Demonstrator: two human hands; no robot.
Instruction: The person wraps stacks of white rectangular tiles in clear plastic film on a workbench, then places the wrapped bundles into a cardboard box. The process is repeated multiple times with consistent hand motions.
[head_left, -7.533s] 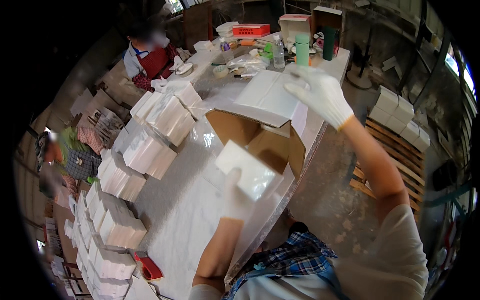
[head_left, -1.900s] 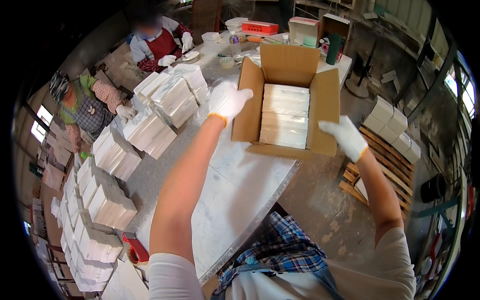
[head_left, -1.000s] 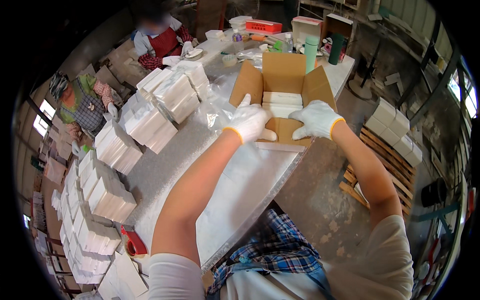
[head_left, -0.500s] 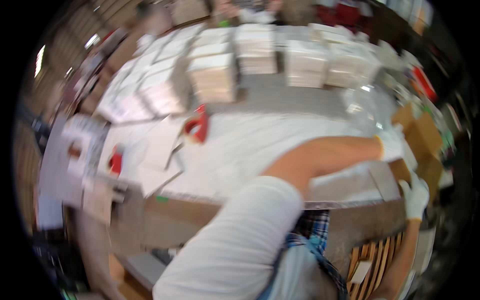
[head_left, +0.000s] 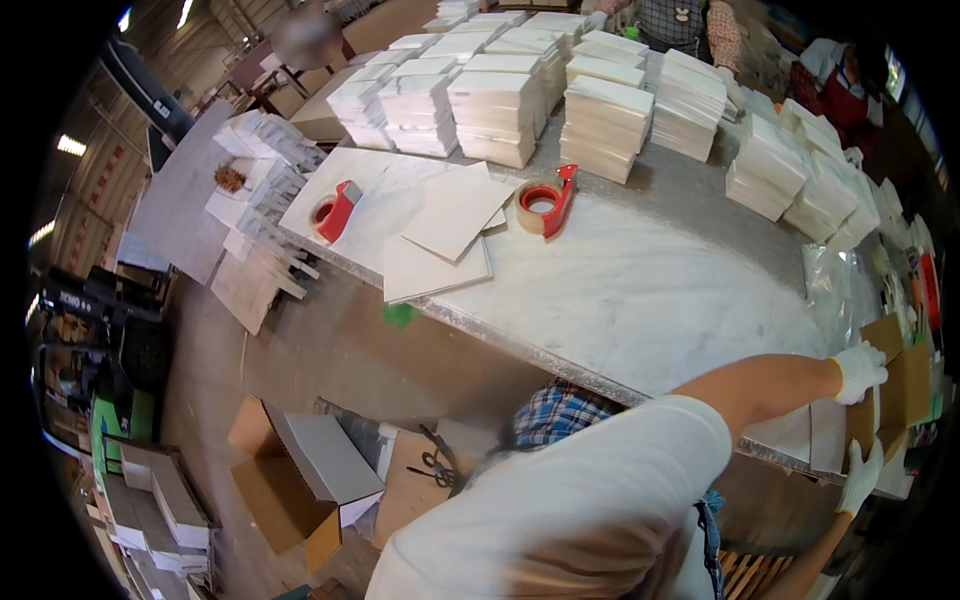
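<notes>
Cardboard box (head_left: 908, 385) sits just right of left hand's (head_left: 861, 373) fingers, just beyond right hand's (head_left: 860, 482); both near, can't tell if either pinches, long axis unclear

A brown cardboard carton (head_left: 909, 385) stands near the right edge of the frame, somewhat below mid-height. Its top is open, the plain tan flaps spread at differing angles, one rising toward the upper side. The fisheye rim makes it look narrow and slanted; its inside is mostly hidden.
</notes>
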